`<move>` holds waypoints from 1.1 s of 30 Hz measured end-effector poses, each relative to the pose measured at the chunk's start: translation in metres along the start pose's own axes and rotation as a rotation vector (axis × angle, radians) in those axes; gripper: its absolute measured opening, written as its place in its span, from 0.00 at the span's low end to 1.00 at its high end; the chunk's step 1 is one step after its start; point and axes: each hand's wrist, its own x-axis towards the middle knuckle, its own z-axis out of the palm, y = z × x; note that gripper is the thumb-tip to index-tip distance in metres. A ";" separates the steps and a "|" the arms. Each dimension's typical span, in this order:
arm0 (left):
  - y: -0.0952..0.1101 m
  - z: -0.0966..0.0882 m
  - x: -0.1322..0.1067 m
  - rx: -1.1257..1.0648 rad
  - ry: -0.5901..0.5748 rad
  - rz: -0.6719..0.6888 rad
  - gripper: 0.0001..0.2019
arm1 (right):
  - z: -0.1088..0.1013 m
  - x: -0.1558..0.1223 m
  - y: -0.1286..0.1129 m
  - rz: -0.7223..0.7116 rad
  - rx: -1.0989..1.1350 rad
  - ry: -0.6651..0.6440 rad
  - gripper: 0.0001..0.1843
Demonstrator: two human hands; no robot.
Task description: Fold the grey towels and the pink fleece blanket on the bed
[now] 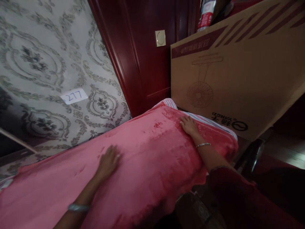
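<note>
Closest in view, the person's left hand and right hand are both open, palms down and flat on a pink plush blanket, pressing on it, not gripping. A silver bangle circles the left wrist, a thin metal bangle the right, and a dark red sleeve covers the right upper arm. The blanket lies in a long bulky fold, with a striped fabric edge showing at its far end. Just beyond stands a brown cardboard box printed with a fan. Farther off are a dark red wooden door with a square cream-and-gold plate, and a grey damask-patterned surface bearing a white "277" label.
</note>
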 end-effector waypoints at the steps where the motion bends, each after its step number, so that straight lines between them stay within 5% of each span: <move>1: 0.025 0.003 0.017 -0.024 -0.114 0.078 0.30 | 0.005 0.000 0.001 -0.010 -0.009 -0.020 0.29; 5: 0.151 0.011 0.079 -0.118 -0.236 0.422 0.31 | 0.017 0.000 0.005 -0.002 -0.051 -0.068 0.30; 8: 0.236 0.020 0.112 -0.172 -0.256 0.527 0.32 | 0.018 0.001 0.008 -0.011 -0.083 -0.063 0.30; 11: 0.287 0.036 0.136 -0.210 -0.274 0.558 0.32 | 0.019 0.003 0.009 -0.020 -0.105 -0.053 0.30; 14: 0.303 0.057 0.150 -0.219 -0.278 0.531 0.32 | 0.020 0.004 0.010 -0.028 -0.116 -0.046 0.29; 19: 0.288 0.080 0.151 -0.175 -0.138 0.462 0.34 | 0.024 0.006 0.011 -0.012 -0.114 -0.055 0.30; 24: 0.245 0.071 0.138 -0.122 -0.196 0.417 0.35 | 0.024 0.005 0.013 -0.009 -0.111 -0.057 0.31; 28: 0.167 0.059 0.115 -0.073 -0.241 0.348 0.34 | 0.025 0.003 0.014 -0.005 -0.116 -0.077 0.32; 33: 0.023 0.041 0.062 0.004 -0.254 0.100 0.30 | 0.030 0.003 0.018 -0.016 -0.106 -0.047 0.33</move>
